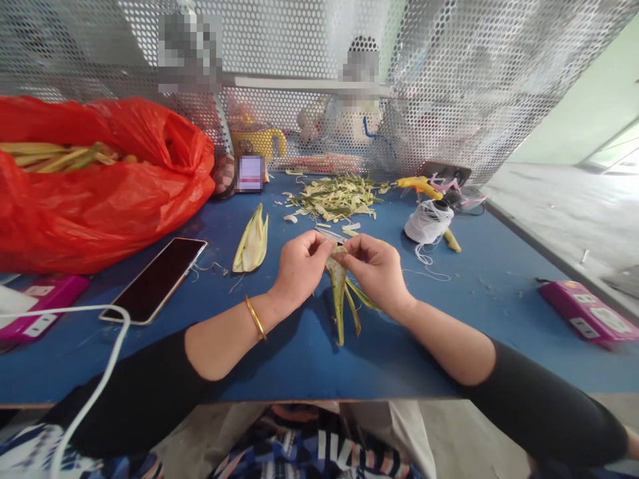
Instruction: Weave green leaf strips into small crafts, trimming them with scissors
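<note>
Both hands meet over the middle of the blue table, pinching a bunch of green-yellow husk leaves (338, 299) at its upper end. My left hand (303, 266), with a gold bangle at the wrist, is closed on the bunch from the left. From the right, my right hand (378, 269) is closed on the same end. The long leaf strips hang down toward me and spread apart. Just beyond my fingers lie scissors (329, 233), partly hidden. A separate pale husk bundle (252, 243) rests on the table to the left.
A heap of leaf scraps (342, 198) lies behind my hands. At right are a white thread spool (428, 221), a yellow glue gun (418, 185) and a purple power strip (589, 311). A phone (157, 279) and a red bag (114, 213) are left. Perforated metal mesh (299, 53) stands behind.
</note>
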Available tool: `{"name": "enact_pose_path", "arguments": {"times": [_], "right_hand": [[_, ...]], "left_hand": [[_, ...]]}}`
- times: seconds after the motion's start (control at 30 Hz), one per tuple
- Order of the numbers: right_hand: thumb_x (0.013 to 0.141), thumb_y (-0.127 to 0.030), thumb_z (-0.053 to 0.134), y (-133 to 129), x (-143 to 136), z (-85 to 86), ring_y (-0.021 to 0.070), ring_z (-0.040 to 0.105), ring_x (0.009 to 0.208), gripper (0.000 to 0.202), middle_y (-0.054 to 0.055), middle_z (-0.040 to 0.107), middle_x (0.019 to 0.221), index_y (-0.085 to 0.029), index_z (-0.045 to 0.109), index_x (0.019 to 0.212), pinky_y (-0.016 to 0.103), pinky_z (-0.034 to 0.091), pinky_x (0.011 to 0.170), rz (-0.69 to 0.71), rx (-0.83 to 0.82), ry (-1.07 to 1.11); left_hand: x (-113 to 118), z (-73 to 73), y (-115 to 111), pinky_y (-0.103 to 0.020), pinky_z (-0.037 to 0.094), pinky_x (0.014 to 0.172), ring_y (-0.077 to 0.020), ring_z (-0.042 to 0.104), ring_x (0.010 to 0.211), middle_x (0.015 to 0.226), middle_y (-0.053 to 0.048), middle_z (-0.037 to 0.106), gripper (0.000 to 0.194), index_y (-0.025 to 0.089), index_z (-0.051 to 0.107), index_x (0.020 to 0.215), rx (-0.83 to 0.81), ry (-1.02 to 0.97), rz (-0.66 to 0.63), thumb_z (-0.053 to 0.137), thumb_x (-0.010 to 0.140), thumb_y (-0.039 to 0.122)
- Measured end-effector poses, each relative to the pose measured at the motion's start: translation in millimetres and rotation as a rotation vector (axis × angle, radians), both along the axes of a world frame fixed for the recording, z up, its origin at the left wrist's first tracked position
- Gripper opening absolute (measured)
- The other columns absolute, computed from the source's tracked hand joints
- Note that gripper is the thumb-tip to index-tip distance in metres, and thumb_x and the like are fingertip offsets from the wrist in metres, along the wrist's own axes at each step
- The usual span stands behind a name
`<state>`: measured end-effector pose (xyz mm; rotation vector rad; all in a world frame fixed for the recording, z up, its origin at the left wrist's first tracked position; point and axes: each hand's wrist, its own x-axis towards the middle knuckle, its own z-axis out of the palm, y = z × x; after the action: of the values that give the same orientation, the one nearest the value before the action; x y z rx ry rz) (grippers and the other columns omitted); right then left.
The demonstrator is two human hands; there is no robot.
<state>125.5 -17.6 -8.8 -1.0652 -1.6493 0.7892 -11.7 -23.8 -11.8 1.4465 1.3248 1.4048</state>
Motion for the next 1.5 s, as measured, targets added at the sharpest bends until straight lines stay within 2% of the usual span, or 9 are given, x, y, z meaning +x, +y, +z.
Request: {"name": "enact_pose_path", "arguments": {"times": [0.13,0.27,0.5,0.6,1.03,1.17,1.27,1.33,1.5], "right_hand": [[0.078,-0.023,0.063,-1.2,2.7,2.4,0.0100,0.046,0.056,0.015,-0.003,0.054,0.059,-0.019,0.055,0.066,0.024,0.038,0.055,-0.005,0.175,-0.106],[0.079,-0.021,0.062,-1.9,3.5,2.3,0.0106,0.048,0.060,0.013,-0.003,0.056,0.063,-0.019,0.055,0.068,0.025,0.040,0.059,0.009,0.255,-0.118],[0.073,-0.027,0.067,-1.4,-1.5,-4.0,0.0094,0.042,0.055,0.016,-0.005,0.050,0.059,-0.019,0.054,0.070,0.024,0.035,0.053,0.052,-0.012,0.040],[0.075,-0.027,0.065,-0.9,-1.5,-4.5,0.0092,0.040,0.053,0.016,-0.005,0.048,0.056,-0.019,0.053,0.066,0.024,0.033,0.051,0.018,-0.028,0.028],[0.079,-0.018,0.061,-3.7,2.1,0.7,0.0123,0.049,0.061,0.013,-0.002,0.056,0.065,-0.021,0.057,0.067,0.026,0.042,0.060,0.073,0.277,-0.057],[0.077,-0.022,0.065,-4.4,-1.0,-0.8,0.0116,0.051,0.059,0.008,-0.002,0.058,0.065,-0.021,0.058,0.072,0.025,0.043,0.058,0.074,0.158,0.024],[0.073,-0.029,0.069,-2.9,-3.5,-5.7,0.0099,0.046,0.053,0.015,-0.004,0.054,0.059,-0.019,0.057,0.071,0.023,0.039,0.050,0.067,-0.024,0.091],[0.073,-0.030,0.068,-2.2,-3.8,-8.0,0.0095,0.044,0.051,0.018,-0.004,0.052,0.056,-0.019,0.056,0.066,0.022,0.037,0.048,0.057,-0.059,0.088],[0.079,-0.023,0.062,-5.8,0.4,-3.3,0.0133,0.054,0.061,0.011,0.000,0.061,0.065,-0.020,0.060,0.068,0.027,0.045,0.059,0.093,0.188,0.010]], "left_hand": [[0.4,0.8,0.1,-0.023,0.036,0.054,-0.0102,0.044,0.057,0.060,0.003,0.053,0.019,0.017,0.057,0.064,-0.006,-0.021,-0.014,0.058,0.080,0.029],[-0.1,2.3,1.1,-0.023,0.038,0.055,-0.0098,0.045,0.055,0.061,0.003,0.054,0.018,0.017,0.058,0.066,-0.005,-0.065,-0.026,0.058,0.079,0.029],[-2.8,3.3,2.4,-0.023,0.037,0.056,-0.0109,0.048,0.057,0.062,0.002,0.058,0.017,0.018,0.059,0.068,0.064,0.067,0.032,0.056,0.081,0.028],[-2.9,1.0,3.1,-0.023,0.038,0.055,-0.0111,0.048,0.057,0.061,0.002,0.056,0.019,0.018,0.058,0.068,0.061,0.063,0.025,0.057,0.081,0.031],[-1.3,2.6,3.3,-0.023,0.042,0.056,-0.0110,0.050,0.056,0.061,0.003,0.058,0.018,0.018,0.059,0.066,0.010,-0.068,0.007,0.057,0.079,0.030],[-3.1,3.7,3.7,-0.023,0.041,0.056,-0.0117,0.051,0.058,0.061,0.002,0.059,0.018,0.018,0.059,0.067,0.039,-0.012,0.036,0.056,0.080,0.030],[-4.4,4.7,3.7,-0.023,0.040,0.056,-0.0118,0.051,0.057,0.060,0.002,0.059,0.018,0.018,0.059,0.066,0.072,0.058,0.055,0.055,0.080,0.030],[-4.3,4.6,4.0,-0.023,0.040,0.056,-0.0119,0.051,0.057,0.060,0.002,0.058,0.019,0.019,0.058,0.066,0.074,0.064,0.055,0.055,0.080,0.031],[-2.1,1.7,7.1,-0.022,0.042,0.050,-0.0114,0.050,0.052,0.058,0.003,0.056,0.018,0.019,0.058,0.067,-0.013,-0.074,0.032,0.057,0.078,0.034]]}}
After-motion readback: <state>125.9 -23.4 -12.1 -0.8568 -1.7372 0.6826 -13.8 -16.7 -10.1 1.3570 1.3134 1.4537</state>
